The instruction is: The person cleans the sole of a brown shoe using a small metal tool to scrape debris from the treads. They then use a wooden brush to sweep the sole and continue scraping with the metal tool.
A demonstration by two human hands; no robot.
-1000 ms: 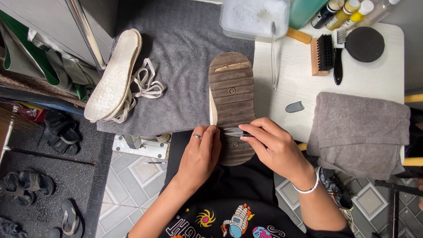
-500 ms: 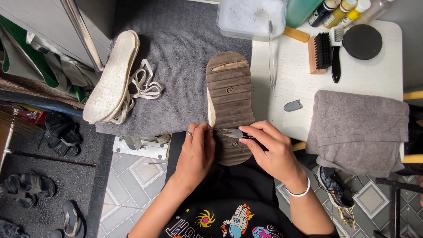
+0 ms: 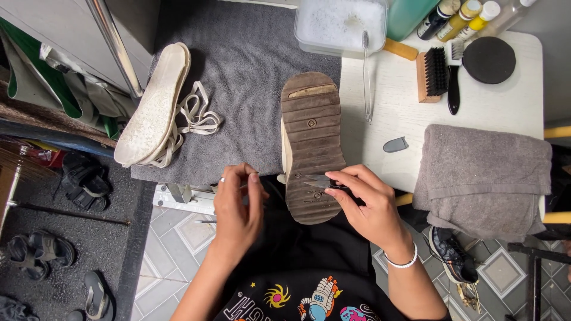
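Note:
A shoe lies sole-up on the grey towel, its brown ribbed sole facing me. My right hand grips a small pointed metal tool whose tip rests in the grooves near the heel end of the sole. My left hand hovers just left of the shoe at the towel's near edge, thumb and fingers pinched together; whatever is between them is too small to see. The shoe's cream upper shows along the sole's left side.
A white insole and loose laces lie on the grey towel. On the white table: tub of soapy water, wooden brush, black round lid, bottles, folded grey towel. Sandals on the floor.
My left hand has come off the shoe's heel edge and shifted left, fingers pinched. My right hand stays on the sole with the tool.

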